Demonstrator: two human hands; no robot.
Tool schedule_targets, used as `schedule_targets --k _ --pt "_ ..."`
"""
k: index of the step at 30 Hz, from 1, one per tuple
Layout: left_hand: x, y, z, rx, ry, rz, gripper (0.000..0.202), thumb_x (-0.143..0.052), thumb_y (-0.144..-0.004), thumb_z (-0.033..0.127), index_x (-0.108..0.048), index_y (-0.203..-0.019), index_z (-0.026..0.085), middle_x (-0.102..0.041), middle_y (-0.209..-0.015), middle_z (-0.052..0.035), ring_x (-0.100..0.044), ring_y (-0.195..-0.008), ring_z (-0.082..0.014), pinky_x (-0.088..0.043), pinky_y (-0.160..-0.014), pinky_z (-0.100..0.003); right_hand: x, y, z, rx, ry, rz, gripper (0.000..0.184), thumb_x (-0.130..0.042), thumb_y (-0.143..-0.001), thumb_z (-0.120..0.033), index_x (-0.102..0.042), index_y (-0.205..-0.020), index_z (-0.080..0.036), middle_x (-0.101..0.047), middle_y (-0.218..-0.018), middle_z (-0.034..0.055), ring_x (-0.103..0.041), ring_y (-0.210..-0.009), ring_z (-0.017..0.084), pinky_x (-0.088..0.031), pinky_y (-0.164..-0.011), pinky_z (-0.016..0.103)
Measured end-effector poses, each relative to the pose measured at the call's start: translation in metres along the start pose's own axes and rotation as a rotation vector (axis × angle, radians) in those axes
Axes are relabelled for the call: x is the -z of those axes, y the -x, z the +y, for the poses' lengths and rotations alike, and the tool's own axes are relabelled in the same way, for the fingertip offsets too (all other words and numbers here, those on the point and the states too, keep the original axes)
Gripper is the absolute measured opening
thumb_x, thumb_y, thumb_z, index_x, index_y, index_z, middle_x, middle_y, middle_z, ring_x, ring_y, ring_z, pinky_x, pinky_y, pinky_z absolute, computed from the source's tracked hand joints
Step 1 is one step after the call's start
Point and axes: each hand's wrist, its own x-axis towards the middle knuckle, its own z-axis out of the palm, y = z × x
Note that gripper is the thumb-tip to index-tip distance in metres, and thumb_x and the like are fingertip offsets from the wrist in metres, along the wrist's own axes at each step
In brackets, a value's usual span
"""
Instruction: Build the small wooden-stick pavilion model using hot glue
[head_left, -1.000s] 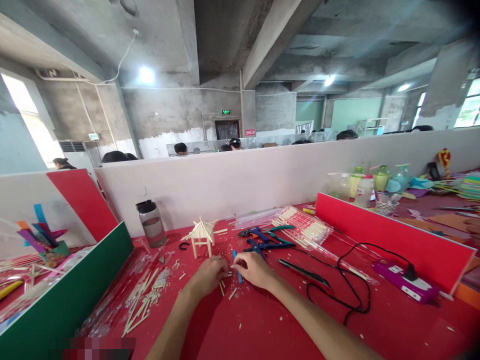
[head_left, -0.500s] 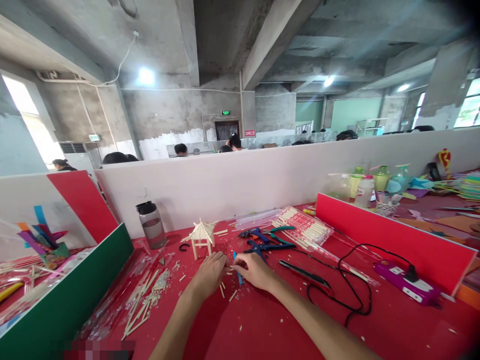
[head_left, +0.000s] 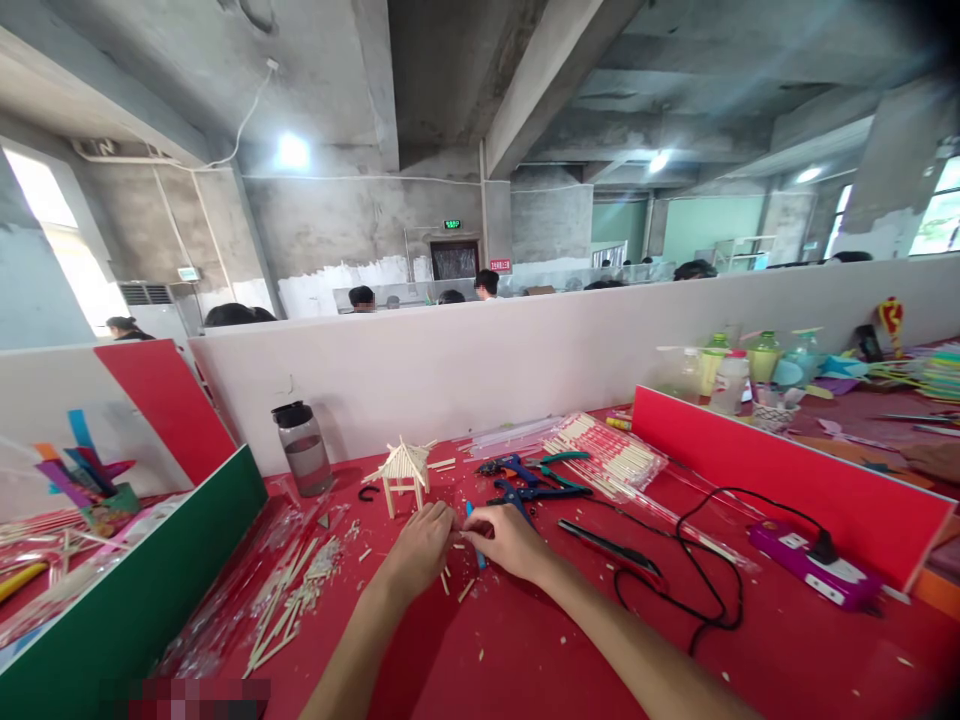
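Note:
My left hand (head_left: 421,545) and my right hand (head_left: 506,538) meet fingertip to fingertip low over the red table. Both are closed in a pinch, and whatever is between the fingers is too small or hidden to make out. A slim blue piece (head_left: 481,560) lies under my right fingers, partly covered. Just beyond my left hand stands a small pavilion model (head_left: 405,468) built of pale wooden sticks, upright on its posts. Short cut sticks (head_left: 466,591) lie below my hands. Blue-handled pliers (head_left: 544,492) and a black utility knife (head_left: 609,546) rest to the right.
A water bottle (head_left: 302,450) stands at the back left, near a pile of stick offcuts (head_left: 300,600) and clear wrappers. Packed sticks (head_left: 607,452) lie at the back right. A black cable (head_left: 739,590) runs to a purple power strip (head_left: 814,567). Green (head_left: 150,590) and red (head_left: 780,480) dividers flank the table.
My right fingertips have shifted slightly left, closing the small gap to my left fingertips. The pavilion and tools have stayed put. A person in the background has moved a little right.

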Motion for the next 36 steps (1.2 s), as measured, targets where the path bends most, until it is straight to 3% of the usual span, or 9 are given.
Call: schedule_targets --k 10,16,21,26,36 --pt "-0.004 -0.002 -0.002 -0.007 0.010 0.027 0.015 -0.037 -0.097 0.018 -0.052 -0.093 0.018 -0.060 -0.095 -0.0071 -0.055 -0.088 -0.0209 -0.042 -0.080 -0.033 0.003 0.001 -0.004 0.001 0.063 -0.005 0.014 -0.060 -0.087 -0.022 -0.073 -0.084 -0.018 -0.074 -0.078 0.0035 -0.066 -0.070 0.017 -0.041 -0.063 0.022" --pt "0.002 -0.006 0.004 0.098 0.316 0.038 0.010 -0.040 -0.093 0.018 -0.048 -0.088 0.020 -0.061 -0.082 -0.0019 -0.057 -0.075 -0.0160 -0.042 -0.069 -0.026 0.004 -0.001 -0.003 -0.038 -0.059 0.024 0.013 -0.058 -0.089 -0.023 -0.069 -0.085 -0.017 -0.071 -0.077 0.0034 -0.065 -0.069 0.017 -0.044 -0.064 0.022" --pt "0.014 -0.008 0.012 0.139 0.508 0.080 0.009 -0.050 -0.089 0.021 -0.057 -0.094 0.019 -0.066 -0.081 -0.0011 -0.059 -0.073 -0.0149 -0.043 -0.068 -0.023 0.004 -0.002 0.003 -0.051 -0.132 0.035 0.015 -0.055 -0.090 -0.025 -0.067 -0.086 -0.016 -0.068 -0.072 0.0021 -0.062 -0.064 0.015 -0.045 -0.062 0.023" --pt "0.016 -0.007 0.013 0.139 0.536 0.116 0.016 -0.053 -0.086 0.016 -0.064 -0.098 0.020 -0.070 -0.083 -0.0017 -0.063 -0.077 -0.0155 -0.043 -0.071 -0.023 0.003 -0.002 0.004 -0.041 -0.160 0.052 0.016 -0.057 -0.088 -0.026 -0.069 -0.085 -0.016 -0.069 -0.075 0.0028 -0.063 -0.068 0.017 -0.047 -0.065 0.024" --pt "0.020 -0.007 0.018 0.136 0.460 0.159 0.024 -0.053 -0.089 0.022 -0.067 -0.108 0.023 -0.073 -0.088 -0.0026 -0.066 -0.079 -0.0168 -0.045 -0.072 -0.024 0.001 -0.005 0.008 -0.084 -0.245 0.098 0.016 -0.060 -0.084 -0.026 -0.070 -0.085 -0.015 -0.071 -0.080 0.0052 -0.065 -0.075 0.019 -0.049 -0.069 0.026"
